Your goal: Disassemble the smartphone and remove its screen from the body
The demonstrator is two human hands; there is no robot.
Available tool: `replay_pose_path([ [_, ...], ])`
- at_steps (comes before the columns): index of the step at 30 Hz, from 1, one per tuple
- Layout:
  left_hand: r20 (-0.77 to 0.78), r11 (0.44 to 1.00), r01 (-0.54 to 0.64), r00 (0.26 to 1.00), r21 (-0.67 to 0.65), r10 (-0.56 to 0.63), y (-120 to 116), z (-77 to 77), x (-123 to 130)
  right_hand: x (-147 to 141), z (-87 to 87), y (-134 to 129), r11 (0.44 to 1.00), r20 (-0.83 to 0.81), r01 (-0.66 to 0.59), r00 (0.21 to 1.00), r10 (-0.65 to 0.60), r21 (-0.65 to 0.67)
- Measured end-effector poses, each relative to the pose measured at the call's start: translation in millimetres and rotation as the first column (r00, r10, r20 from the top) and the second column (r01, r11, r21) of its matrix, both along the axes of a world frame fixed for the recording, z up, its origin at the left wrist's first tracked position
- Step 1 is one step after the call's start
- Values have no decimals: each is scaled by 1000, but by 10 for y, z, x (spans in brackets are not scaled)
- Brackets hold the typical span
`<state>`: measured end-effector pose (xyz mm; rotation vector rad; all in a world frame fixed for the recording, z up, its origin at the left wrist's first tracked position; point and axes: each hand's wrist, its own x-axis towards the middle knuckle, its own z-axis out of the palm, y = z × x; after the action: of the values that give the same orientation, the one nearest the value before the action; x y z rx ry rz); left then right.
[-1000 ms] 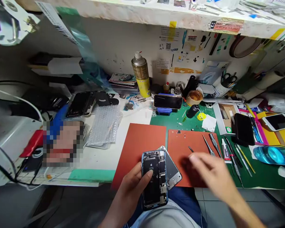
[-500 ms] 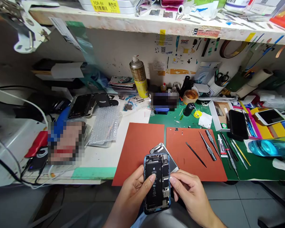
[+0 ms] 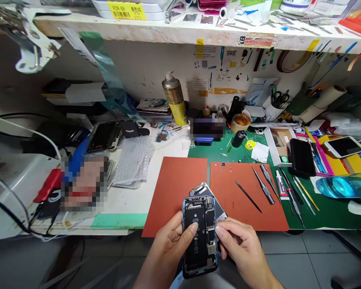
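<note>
An opened phone [image 3: 195,255] with a blue frame, its black battery and inner parts showing, is held upright at the bottom centre. My left hand [image 3: 171,245] is closed round its left side, the thumb lying over the battery. At its right edge my right hand [image 3: 240,245] is closed in a pinch, thumb and fingertips against the frame; whether anything small is between them is hidden. Behind the phone lies a silver-grey metal-backed part [image 3: 219,208], tilted and partly covered, over the gap between two brown-red mats [image 3: 180,176].
On the right mat lie a thin black stick [image 3: 248,196] and grey tools [image 3: 263,184]. Farther right are a glue tube [image 3: 282,184], tweezers and a blue bottle [image 3: 337,187]. Bubble wrap [image 3: 132,158] lies left. A spray can [image 3: 175,98] stands behind, below a shelf [image 3: 168,34].
The view has shifted slightly. The phone sits a little lower in the picture, still between both hands, whose grips look nearly the same.
</note>
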<state>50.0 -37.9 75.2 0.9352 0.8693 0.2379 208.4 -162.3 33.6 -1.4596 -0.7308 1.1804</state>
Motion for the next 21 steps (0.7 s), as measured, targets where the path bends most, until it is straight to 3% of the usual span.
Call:
replay_pose_path([
  [13, -47, 1000, 0, 999, 24, 1, 31, -34, -7, -1, 42, 8, 1000, -48, 18, 999, -19, -22],
  [21, -22, 1000, -1, 1000, -21, 0, 15, -62, -34, 2, 70, -10, 999, 15, 34, 999, -34, -22],
])
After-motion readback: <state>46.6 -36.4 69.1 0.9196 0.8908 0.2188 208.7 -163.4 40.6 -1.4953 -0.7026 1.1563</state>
